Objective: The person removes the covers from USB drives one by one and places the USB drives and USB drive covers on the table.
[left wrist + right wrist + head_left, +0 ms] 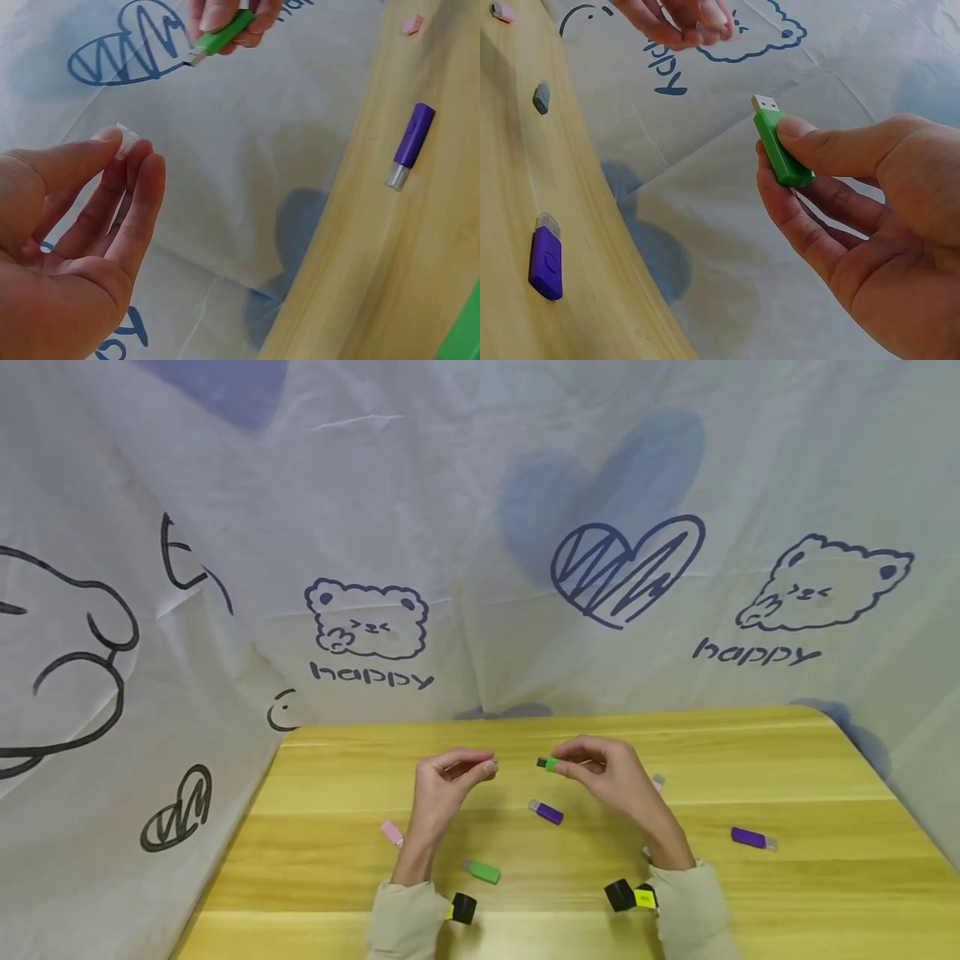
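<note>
My right hand [564,766] pinches a green USB stick [549,764] between thumb and fingers, its bare metal plug pointing left toward my other hand. The right wrist view shows this green stick [781,148] with the thumb pressed on its top. My left hand [483,768] pinches a small clear cap [126,140] at its fingertips, a short gap from the plug. Both hands hover above the back middle of the wooden table [787,777]. Under the hands, on the table, lies a purple stick [547,812] with a clear cap.
Other sticks lie on the table: a green one [482,871] near my left wrist, a pink one [392,832] to the left, a purple one [752,838] to the right, and a pale one [658,782] partly behind my right hand. A printed cloth [480,568] hangs behind the table.
</note>
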The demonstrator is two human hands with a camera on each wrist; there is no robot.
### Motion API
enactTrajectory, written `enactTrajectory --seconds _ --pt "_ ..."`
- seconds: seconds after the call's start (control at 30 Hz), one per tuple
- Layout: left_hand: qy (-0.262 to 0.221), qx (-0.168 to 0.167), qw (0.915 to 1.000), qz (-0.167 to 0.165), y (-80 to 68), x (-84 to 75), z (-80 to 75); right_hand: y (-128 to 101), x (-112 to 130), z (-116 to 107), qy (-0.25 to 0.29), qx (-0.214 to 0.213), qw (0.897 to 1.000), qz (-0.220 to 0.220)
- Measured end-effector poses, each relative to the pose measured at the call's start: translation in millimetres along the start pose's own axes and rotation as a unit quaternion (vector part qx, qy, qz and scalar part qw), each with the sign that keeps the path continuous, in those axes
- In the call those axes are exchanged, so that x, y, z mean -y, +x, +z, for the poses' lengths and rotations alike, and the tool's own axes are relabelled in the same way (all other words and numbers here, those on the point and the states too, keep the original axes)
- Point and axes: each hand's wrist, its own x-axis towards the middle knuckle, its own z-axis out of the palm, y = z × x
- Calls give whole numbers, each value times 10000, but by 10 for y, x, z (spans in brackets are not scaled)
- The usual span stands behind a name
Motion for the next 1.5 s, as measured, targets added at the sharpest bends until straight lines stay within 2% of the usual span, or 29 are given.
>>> enactTrajectory --seconds 0.1,0.27,0.43,0.6,0.97,1.2,1.33,1.5 --pt "37 -97 9999 -100 7 29 20 4 -22 8 134 24 9999 -19" --pt "218 -338 9992 -71 11 66 42 25 -66 30 304 -56 9995 42" --pt "410 -351 9985 24 35 84 61 42 -144 31 175 -284 9993 177" --pt "320 -336 9989 26 45 99 79 62 -262 54 57 -450 9984 349" --pt "292 -333 9990 0 45 131 86 365 -470 159 352 -610 9914 1107" --pt "361 -301 9989 0 62 116 75 609 -605 258 306 -861 9811 1703" --pt "357 -366 9986 -104 59 122 52 710 -674 343 154 -829 9751 2050" --pt "351 -365 9986 -123 57 141 41 759 -707 405 -398 -812 9689 2305"
